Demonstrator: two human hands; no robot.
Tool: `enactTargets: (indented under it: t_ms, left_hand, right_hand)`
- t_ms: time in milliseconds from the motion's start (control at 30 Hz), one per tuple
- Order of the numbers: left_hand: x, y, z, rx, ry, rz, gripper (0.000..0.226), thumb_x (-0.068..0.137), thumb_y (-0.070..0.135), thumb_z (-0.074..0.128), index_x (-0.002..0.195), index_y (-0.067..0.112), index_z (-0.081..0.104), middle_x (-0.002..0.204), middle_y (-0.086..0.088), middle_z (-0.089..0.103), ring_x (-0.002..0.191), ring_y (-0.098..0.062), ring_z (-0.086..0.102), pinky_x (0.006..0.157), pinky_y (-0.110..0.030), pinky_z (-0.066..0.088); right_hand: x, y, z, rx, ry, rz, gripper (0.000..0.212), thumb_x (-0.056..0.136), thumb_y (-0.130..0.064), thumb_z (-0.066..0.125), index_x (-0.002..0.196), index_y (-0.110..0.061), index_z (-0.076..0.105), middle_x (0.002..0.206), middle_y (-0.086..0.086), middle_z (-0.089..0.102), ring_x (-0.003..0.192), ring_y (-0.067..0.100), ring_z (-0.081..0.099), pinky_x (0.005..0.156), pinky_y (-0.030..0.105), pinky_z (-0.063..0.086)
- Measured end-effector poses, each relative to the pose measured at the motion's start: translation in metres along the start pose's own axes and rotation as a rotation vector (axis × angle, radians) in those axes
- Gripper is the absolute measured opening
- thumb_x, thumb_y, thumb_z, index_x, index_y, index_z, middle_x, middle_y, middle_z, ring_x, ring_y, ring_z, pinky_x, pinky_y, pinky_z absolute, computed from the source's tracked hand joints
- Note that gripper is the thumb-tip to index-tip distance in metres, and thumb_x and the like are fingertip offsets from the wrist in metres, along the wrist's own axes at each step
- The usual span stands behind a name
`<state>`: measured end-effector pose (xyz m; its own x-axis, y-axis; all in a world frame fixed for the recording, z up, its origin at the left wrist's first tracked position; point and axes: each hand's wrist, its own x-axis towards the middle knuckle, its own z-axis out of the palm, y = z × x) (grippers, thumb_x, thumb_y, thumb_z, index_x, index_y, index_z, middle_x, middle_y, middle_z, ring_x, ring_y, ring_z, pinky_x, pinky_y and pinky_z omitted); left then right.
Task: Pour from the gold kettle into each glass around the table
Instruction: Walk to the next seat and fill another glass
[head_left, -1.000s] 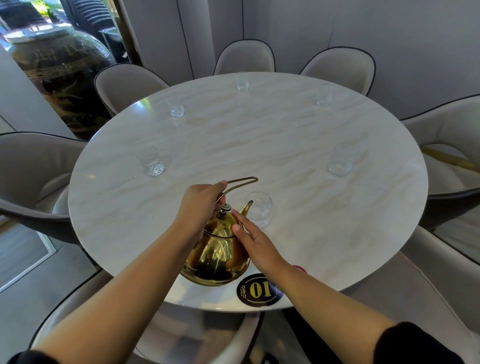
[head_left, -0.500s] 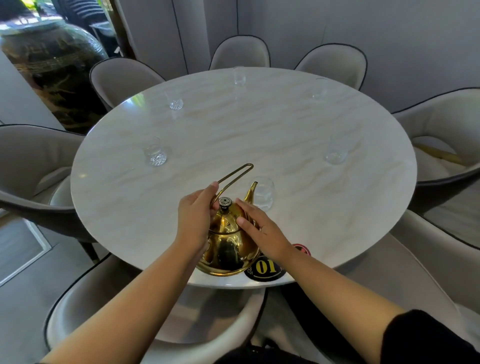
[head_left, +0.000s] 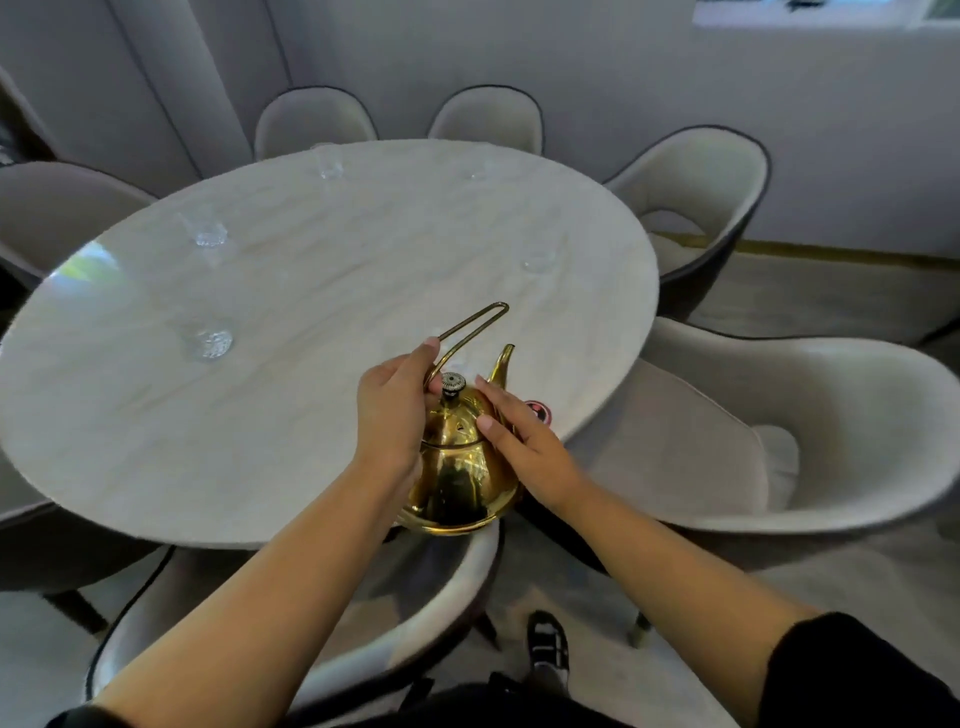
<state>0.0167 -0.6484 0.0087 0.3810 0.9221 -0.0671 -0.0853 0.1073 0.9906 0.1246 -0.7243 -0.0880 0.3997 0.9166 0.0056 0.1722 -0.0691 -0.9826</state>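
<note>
Where the gold kettle (head_left: 457, 478) overlaps the near edge of the table (head_left: 260, 415), I cannot tell whether its base rests on anything. My left hand (head_left: 392, 415) curls round the foot of its wire handle (head_left: 467, 327). My right hand (head_left: 524, 447) lays straight fingers on the lid (head_left: 454, 426), half covering a round badge (head_left: 539, 413). Farther off, blur smears the glasses (head_left: 208, 343) into the marble; I faintly count five.

shiny gold kettle (head_left: 457, 467) upright over the table (head_left: 260, 441) edge, spout pointing away; clear glasses (head_left: 210, 343) spaced round it
</note>
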Motion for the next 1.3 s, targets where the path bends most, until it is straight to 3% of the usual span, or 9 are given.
enactTargets:
  t_ms: [267,433,667,833,1133,1300]
  left_hand:
    - [-0.034,-0.008,0.048,0.005,-0.176,-0.1,0.044,0.092,0.022,0.058,0.051,0.011,0.046,0.045,0.001,0.04,0.031,-0.003,0.032,0.038,-0.011,0.032]
    - [-0.048,-0.016,0.094,0.045,-0.255,-0.13,0.044,0.091,0.026,0.058,0.05,0.013,0.048,0.052,-0.001,0.039,0.041,-0.009,0.031,0.052,-0.023,0.033]
    - [-0.068,-0.027,0.185,0.032,-0.288,-0.122,0.042,0.09,0.024,0.059,0.05,0.015,0.05,0.05,0.002,0.042,0.04,-0.008,0.032,0.053,-0.024,0.03]
    - [-0.094,-0.037,0.264,0.017,-0.237,-0.117,0.04,0.091,0.024,0.057,0.053,0.014,0.051,0.052,0.001,0.043,0.041,-0.006,0.033,0.05,-0.021,0.031]
    - [-0.11,-0.062,0.375,-0.015,-0.171,-0.13,0.027,0.091,0.024,0.057,0.069,0.01,0.061,0.053,0.003,0.046,0.049,-0.008,0.037,0.054,-0.022,0.033]
    - [-0.096,-0.073,0.422,0.004,-0.137,-0.107,0.028,0.09,0.023,0.058,0.066,0.01,0.061,0.049,0.006,0.047,0.044,-0.005,0.037,0.052,-0.019,0.033]
  right_hand:
    - [-0.063,0.005,-0.044,0.0,0.165,0.085,0.045,0.093,-0.045,0.051,0.137,-0.046,0.041,0.143,-0.011,0.039,0.136,0.013,0.037,0.114,0.038,0.034]
    - [-0.089,0.011,-0.087,0.0,0.228,0.112,0.044,0.096,-0.042,0.049,0.137,-0.049,0.038,0.145,-0.008,0.039,0.133,0.014,0.039,0.111,0.038,0.038]
    - [-0.115,0.029,-0.169,-0.008,0.318,0.113,0.047,0.096,-0.044,0.048,0.141,-0.046,0.035,0.145,-0.005,0.039,0.133,0.014,0.038,0.113,0.042,0.035]
    - [-0.127,0.046,-0.252,-0.029,0.245,0.131,0.053,0.085,-0.062,0.048,0.136,-0.056,0.035,0.143,-0.005,0.041,0.132,0.017,0.042,0.11,0.045,0.039]
    - [-0.134,0.066,-0.38,-0.077,0.113,0.178,0.05,0.097,-0.042,0.046,0.145,-0.04,0.031,0.142,-0.009,0.037,0.132,0.012,0.037,0.115,0.04,0.03]
    - [-0.115,0.088,-0.422,-0.016,0.106,0.156,0.051,0.095,-0.043,0.05,0.144,-0.04,0.034,0.147,-0.003,0.037,0.133,0.017,0.039,0.113,0.043,0.034]
